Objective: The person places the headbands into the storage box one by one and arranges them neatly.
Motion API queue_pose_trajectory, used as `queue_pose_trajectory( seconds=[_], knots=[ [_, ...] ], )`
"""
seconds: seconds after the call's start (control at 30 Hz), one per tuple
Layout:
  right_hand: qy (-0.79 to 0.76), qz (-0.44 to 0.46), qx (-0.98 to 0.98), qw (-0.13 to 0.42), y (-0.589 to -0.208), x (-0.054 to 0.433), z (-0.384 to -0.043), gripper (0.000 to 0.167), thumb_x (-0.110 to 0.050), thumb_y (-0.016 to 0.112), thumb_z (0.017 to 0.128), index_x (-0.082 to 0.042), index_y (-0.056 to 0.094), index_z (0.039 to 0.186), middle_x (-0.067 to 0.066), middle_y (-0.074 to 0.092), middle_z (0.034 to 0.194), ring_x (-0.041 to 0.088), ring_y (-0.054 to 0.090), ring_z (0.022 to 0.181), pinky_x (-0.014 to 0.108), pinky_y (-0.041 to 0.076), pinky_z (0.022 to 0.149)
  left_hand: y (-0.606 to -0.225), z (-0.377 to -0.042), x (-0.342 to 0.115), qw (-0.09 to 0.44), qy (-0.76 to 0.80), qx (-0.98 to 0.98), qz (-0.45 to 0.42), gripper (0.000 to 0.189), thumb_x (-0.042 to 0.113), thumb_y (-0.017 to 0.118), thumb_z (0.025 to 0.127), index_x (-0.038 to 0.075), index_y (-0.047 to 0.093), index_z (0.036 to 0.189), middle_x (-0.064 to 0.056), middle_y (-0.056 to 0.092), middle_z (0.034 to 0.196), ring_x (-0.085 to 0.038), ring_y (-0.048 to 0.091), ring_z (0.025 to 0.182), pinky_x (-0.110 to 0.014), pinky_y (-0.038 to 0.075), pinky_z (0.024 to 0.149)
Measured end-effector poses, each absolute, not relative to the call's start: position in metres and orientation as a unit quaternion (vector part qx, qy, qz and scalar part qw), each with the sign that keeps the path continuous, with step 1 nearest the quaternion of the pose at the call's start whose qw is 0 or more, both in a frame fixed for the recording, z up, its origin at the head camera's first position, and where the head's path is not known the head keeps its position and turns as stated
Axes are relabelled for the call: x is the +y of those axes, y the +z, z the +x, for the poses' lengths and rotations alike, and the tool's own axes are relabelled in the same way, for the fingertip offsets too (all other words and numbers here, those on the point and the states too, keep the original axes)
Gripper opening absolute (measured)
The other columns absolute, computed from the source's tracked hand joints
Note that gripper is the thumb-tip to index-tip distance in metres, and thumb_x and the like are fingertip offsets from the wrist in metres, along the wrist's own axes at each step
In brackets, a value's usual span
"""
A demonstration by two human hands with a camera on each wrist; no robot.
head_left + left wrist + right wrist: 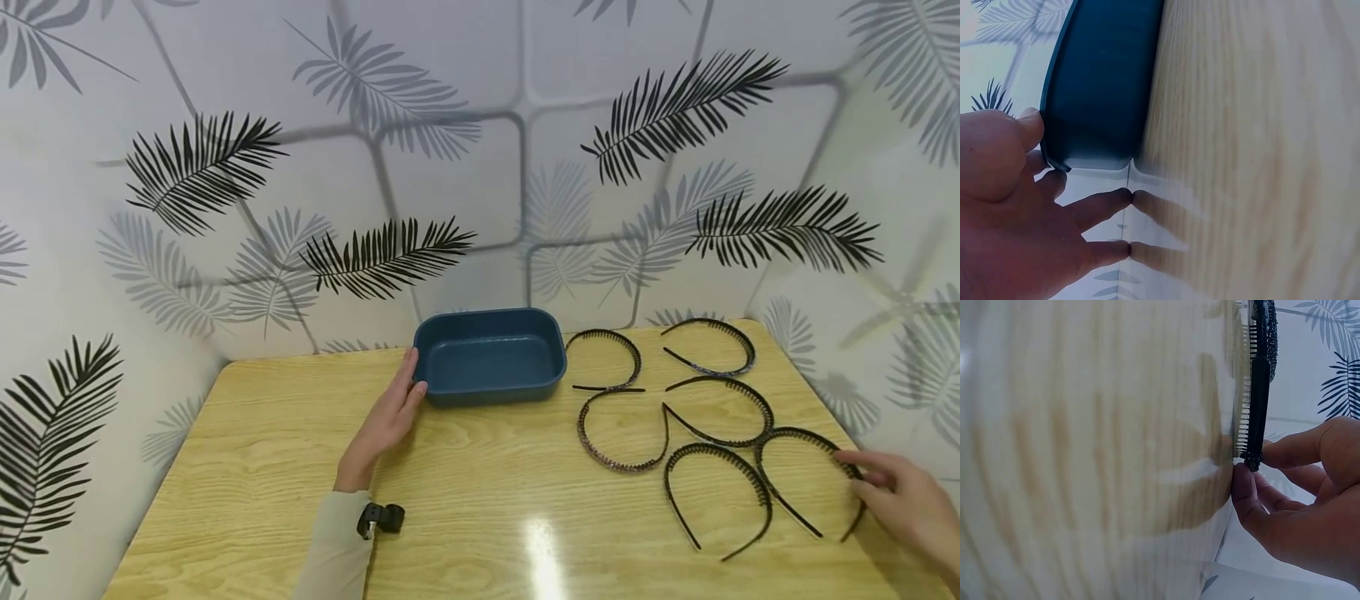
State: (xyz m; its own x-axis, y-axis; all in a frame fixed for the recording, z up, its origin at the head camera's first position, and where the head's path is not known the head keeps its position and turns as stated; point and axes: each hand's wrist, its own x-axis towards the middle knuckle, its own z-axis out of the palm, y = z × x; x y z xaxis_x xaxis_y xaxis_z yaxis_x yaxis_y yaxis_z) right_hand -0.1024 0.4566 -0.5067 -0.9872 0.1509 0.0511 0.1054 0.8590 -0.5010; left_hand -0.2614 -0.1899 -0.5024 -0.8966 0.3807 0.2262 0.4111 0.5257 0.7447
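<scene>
Dark toothed headband (797, 432) lying at the right side of the table (262, 500), close to the edge. The right hand (896, 496) pinches its outer curve between thumb and fingers; in the right wrist view the teeth (1244, 419) sit next to the tabletop. A second headband (712, 448) lies just beside it, and a third headband (761, 408) meets its upper left; whether their teeth interlock cannot be told. The likeliest fault is snagging: if teeth are caught, lifting the pinched band could drag these neighbours along. A weak pinch on so thin a curve could also let the band twist or spring away, and the nearby edge might then send it to the floor. Farther left and behind lie a patterned headband (622, 468) and two more, upper-left headband (637, 358) and upper-right headband (742, 342). Beyond them stands a blue box (487, 396), nothing visible inside, near the wall (480, 200). The left hand (390, 412), fingers spread, touches its left end; an uneven push there could slide or tip it.
</scene>
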Motion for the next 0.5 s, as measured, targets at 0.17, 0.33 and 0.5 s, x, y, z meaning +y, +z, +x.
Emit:
queue_pose_trajectory(
  seconds=[0.17,0.33,0.5],
  knots=[
    [0.265,-0.084,-0.959,0.054,-0.514,0.457,-0.100,0.038,0.003,0.063,0.093,0.016,0.060,0.128,0.010,0.048,0.069,0.013,0.036,0.054,0.027,0.030,0.051,-0.502,-0.260,-0.189,0.010,-0.432,-0.874,-0.222,0.062,0.018,0.038,0.114,-0.005,0.007,0.162,-0.020,0.001,0.170,-0.037,0.005,0.156,-0.057,0.014,0.122],
    [0.297,-0.105,-0.947,0.063,-0.522,0.465,-0.100,0.034,0.005,0.062,0.093,0.020,0.061,0.124,0.046,0.058,0.117,-0.009,0.052,0.069,0.016,0.045,0.054,-0.502,-0.259,-0.189,-0.003,-0.436,-0.873,-0.218,0.062,0.019,0.038,0.114,-0.003,0.007,0.163,-0.017,0.001,0.171,-0.034,0.004,0.157,-0.054,0.013,0.123],
    [0.370,-0.096,-0.920,0.086,-0.525,0.468,-0.096,0.025,0.008,0.060,0.095,0.002,0.078,0.111,-0.016,0.072,0.094,-0.027,0.045,0.075,0.008,0.047,0.060,-0.503,-0.257,-0.191,-0.010,-0.441,-0.871,-0.216,0.063,0.018,0.039,0.114,-0.003,0.006,0.163,-0.017,0.000,0.171,-0.035,0.003,0.157,-0.055,0.014,0.123]
  ],
)
